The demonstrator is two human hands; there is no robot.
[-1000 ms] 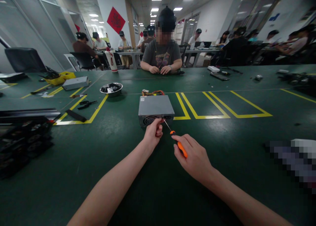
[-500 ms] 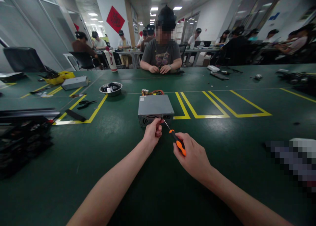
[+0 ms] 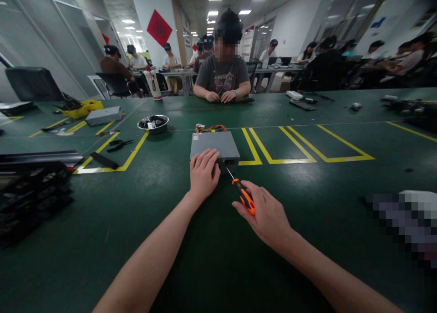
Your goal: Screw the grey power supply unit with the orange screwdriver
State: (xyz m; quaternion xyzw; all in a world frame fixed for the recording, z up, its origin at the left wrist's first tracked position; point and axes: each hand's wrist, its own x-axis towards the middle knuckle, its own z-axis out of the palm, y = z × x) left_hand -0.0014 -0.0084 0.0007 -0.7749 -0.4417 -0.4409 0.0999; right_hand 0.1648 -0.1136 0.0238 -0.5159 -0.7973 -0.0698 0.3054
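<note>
A grey metal power supply box (image 3: 218, 143) lies on the green table, its fan side facing me and a bundle of coloured wires (image 3: 211, 128) behind it. My left hand (image 3: 204, 174) rests on the box's near left edge, fingers stretched over the top and thumb down the front. In my right hand (image 3: 264, 210) is an orange and black screwdriver (image 3: 244, 197). Its shaft points up and left, with the tip at the front face of the box, below the socket. Whether the tip sits in a screw is too small to tell.
A metal bowl (image 3: 153, 124) of small parts stands behind left. Dark stacked parts (image 3: 34, 190) lie at the left, near black pieces (image 3: 104, 160). A second grey box (image 3: 103, 115) is farther back. Across the table (image 3: 307, 212) sits a person (image 3: 223, 74).
My left hand has gone from a pinch at the front face, near the screwdriver tip, to lying spread over the top edge of the box. The screwdriver has barely moved.
</note>
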